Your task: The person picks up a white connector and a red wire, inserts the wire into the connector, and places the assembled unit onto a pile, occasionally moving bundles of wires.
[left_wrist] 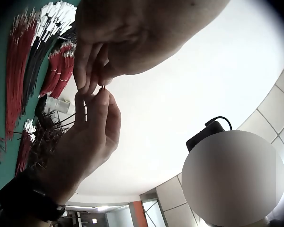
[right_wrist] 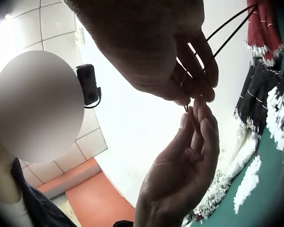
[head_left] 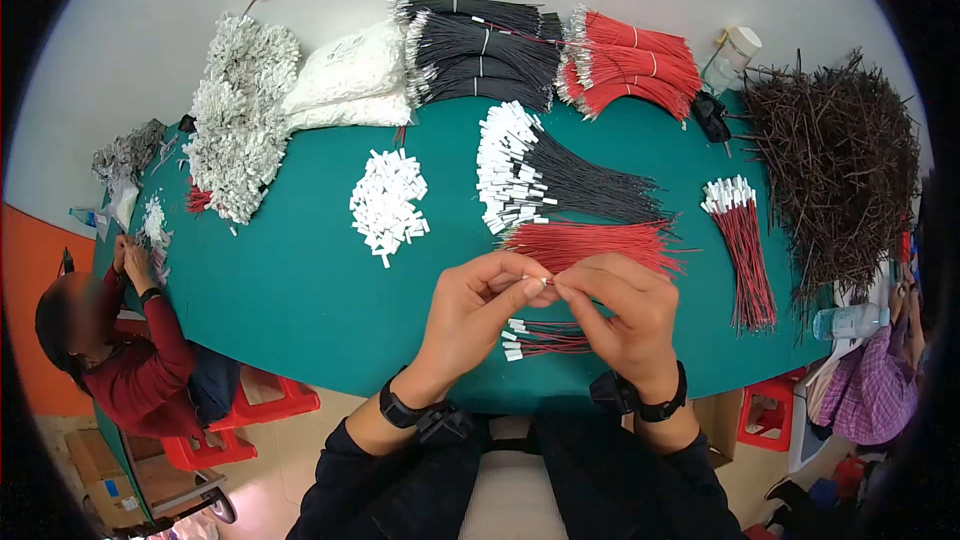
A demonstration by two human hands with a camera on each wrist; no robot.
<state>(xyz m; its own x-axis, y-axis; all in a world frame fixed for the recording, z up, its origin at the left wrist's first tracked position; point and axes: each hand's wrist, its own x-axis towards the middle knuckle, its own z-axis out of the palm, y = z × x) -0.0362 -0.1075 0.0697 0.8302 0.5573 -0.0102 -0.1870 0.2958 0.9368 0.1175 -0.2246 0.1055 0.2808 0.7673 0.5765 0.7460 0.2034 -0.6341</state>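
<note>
Above the near part of the green table (head_left: 310, 270), both hands meet fingertip to fingertip. My left hand (head_left: 465, 305) pinches a small white connector housing (head_left: 544, 281) between thumb and forefinger. From the other side, my right hand (head_left: 628, 315) pinches thin wires (right_wrist: 227, 22) right at the housing; two dark strands trail out behind its fingers in the right wrist view. The fingertips hide most of the joint. Below the hands lies a small group of red and black wires (head_left: 550, 341) with white housings. Just beyond them are loose red wires (head_left: 590, 238).
Black wires with white housings (head_left: 590, 175) lie beyond the red ones. Loose white housings (head_left: 388, 205) are piled left, a red-black bundle (head_left: 745, 260) right. Tied black bundles (head_left: 485, 55), red bundles (head_left: 635, 60) and a brown heap (head_left: 835, 160) line the back. Another person (head_left: 130, 350) sits left.
</note>
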